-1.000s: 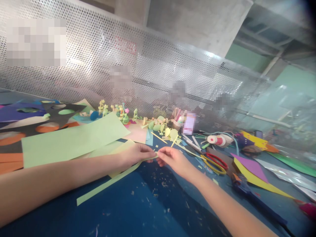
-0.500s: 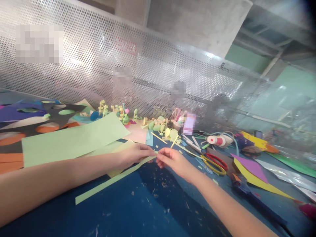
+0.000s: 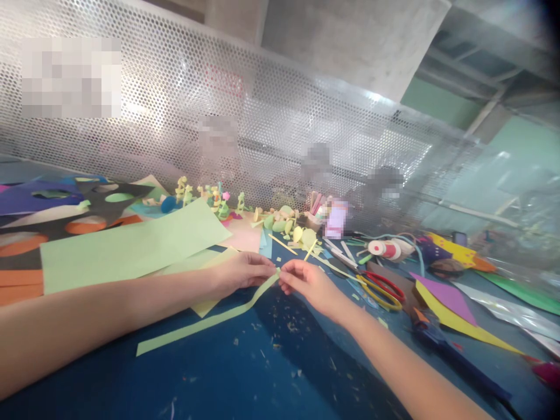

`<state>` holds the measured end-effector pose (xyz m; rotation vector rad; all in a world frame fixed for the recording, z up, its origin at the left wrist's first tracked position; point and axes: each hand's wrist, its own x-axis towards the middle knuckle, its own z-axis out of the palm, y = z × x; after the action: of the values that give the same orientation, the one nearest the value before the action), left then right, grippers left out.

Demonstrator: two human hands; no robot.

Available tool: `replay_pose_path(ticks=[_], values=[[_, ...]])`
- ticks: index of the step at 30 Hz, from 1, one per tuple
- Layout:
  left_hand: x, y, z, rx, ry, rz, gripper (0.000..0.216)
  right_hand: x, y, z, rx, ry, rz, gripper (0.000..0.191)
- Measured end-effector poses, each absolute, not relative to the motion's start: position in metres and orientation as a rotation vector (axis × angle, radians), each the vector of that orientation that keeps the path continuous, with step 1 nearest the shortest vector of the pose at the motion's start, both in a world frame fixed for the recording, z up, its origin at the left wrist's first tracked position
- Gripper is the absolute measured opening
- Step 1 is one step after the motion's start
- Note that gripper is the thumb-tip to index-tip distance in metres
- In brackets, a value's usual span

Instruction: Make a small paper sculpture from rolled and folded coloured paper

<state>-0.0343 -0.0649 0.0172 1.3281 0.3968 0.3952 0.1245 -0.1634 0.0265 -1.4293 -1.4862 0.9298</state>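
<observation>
A long, narrow light green paper strip [image 3: 196, 325] slants across the dark blue table, its far end raised between my fingertips. My left hand [image 3: 245, 271] is closed in a pinch at that end, thumb and forefinger nearly touching the other hand. Facing it, my right hand [image 3: 306, 286] pinches the tip of the strip, fingers curled. A tiny bit of the strip shows between the two hands; the rest of the tip is hidden by the fingers. Behind my left forearm lies a large light green paper sheet [image 3: 131, 248].
Scissors with red and yellow handles [image 3: 382, 290] lie right of my hands. Further right are a dark blue glue gun [image 3: 455, 356] and purple paper [image 3: 444, 297]. Small paper pieces [image 3: 284, 221] and a phone [image 3: 336, 220] stand before a perforated metal screen [image 3: 262, 116].
The strip's middle now bends more and hangs a little lower away from my left fingers. Both hands keep nearly the same place, still pinching the far end.
</observation>
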Motion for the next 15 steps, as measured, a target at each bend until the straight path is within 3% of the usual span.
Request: replay_pose_path(ticks=[4,9,15], values=[[-0.0343,-0.0633,0.0130,1.243,0.374,0.455,0.019,0.1216,-0.1657,0.0253,-1.402,-1.615,0.529,0.012],[-0.0341,-0.0630,0.0106,1.202,0.380,0.509,0.017,0.1176,-0.1705,0.0236,-1.421,-1.979,-0.021,0.025],[-0.0330,-0.0643,0.0114,1.203,0.431,0.488,0.018,0.1144,-0.1727,0.0206,-1.383,-1.995,-0.187,0.011]])
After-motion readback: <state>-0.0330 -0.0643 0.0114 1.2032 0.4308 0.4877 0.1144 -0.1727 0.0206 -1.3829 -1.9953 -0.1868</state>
